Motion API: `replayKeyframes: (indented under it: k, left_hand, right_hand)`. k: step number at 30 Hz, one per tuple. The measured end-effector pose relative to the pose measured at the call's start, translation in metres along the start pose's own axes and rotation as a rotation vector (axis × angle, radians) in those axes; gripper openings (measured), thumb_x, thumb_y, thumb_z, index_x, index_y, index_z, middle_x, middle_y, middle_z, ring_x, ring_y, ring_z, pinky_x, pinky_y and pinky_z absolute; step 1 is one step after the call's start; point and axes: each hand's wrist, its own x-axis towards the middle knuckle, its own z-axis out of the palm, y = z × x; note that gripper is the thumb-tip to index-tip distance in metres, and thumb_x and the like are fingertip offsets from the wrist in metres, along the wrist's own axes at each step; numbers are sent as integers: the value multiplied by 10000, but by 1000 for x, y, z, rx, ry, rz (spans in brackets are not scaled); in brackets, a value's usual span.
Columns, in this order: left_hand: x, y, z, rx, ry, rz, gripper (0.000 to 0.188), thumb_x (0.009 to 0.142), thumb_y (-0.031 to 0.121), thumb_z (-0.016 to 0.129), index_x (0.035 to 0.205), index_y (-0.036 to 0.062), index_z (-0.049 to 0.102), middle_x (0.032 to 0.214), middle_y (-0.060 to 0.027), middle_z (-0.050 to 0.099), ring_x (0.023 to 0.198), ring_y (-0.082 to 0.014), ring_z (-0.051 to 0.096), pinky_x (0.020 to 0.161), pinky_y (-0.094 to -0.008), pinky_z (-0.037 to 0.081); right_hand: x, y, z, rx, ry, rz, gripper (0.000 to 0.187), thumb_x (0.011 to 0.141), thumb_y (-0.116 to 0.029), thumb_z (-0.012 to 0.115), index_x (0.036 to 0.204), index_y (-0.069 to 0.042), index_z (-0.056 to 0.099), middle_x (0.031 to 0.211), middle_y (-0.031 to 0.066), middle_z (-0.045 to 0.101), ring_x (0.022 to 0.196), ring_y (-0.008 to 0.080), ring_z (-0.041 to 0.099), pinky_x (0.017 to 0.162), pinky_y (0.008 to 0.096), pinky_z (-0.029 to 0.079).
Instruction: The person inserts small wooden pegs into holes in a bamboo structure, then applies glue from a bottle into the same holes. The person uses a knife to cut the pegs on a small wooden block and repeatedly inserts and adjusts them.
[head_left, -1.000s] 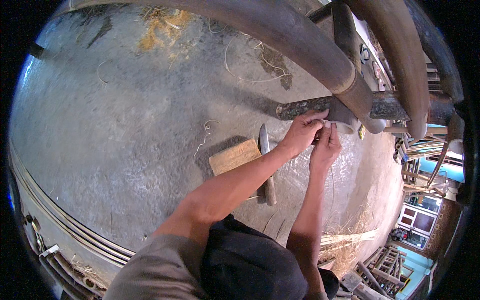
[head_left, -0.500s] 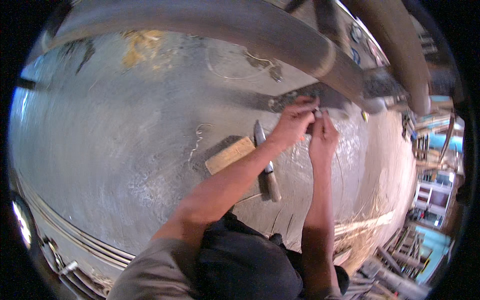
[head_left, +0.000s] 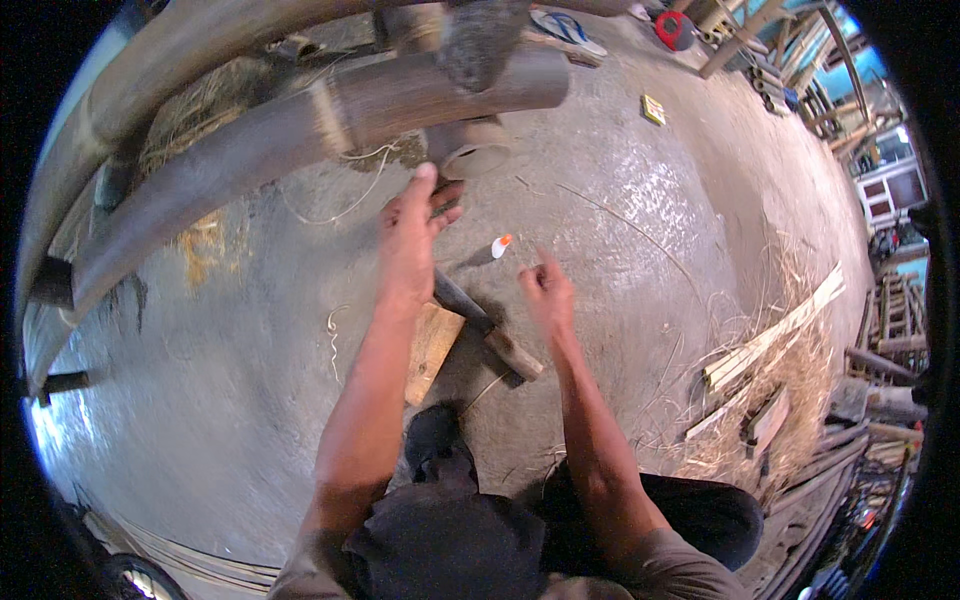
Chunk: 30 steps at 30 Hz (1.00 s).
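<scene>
Now our left hand is open, with nothing in it that we can see, near the round end of the short pole. Our right hand has curled fingers, but it is blurry, so we cannot tell if it holds something small. The bottle stands on the floor between them. We think the big poles are already joined; we cannot tell what is left to do.
</scene>
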Motion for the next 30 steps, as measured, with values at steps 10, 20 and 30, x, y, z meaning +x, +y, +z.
replayKeyframes:
  k: [10, 20, 30]
  left_hand:
    - [-48, -64, -40, 623, 77, -160, 467, 1022, 292, 599, 1396, 12, 578, 1151, -78, 688, 998, -137, 631, 879, -305, 520]
    - [-45, -66, -39, 948, -204, 117, 362, 1008, 160, 612, 1325, -16, 612, 1031, -73, 660, 923, -124, 604, 814, -293, 521]
    - [-40, -37, -40, 639, -155, 30, 256, 1030, 187, 589, 1194, 8, 669, 997, -34, 693, 834, -96, 629, 749, -272, 530]
  right_hand:
    - [25, 15, 61, -264, -97, 20, 502, 934, -416, 657, 1322, -106, 585, 1030, 121, 641, 873, 345, 676, 732, 466, 539]
    - [-10, -23, 21, -10, -255, -374, 205, 931, -204, 649, 1025, -66, 530, 876, 166, 624, 766, 404, 650, 634, 499, 518]
    - [-13, -62, 8, 300, -304, -285, 224, 969, -232, 631, 1105, -59, 592, 848, 202, 643, 742, 403, 651, 650, 465, 515]
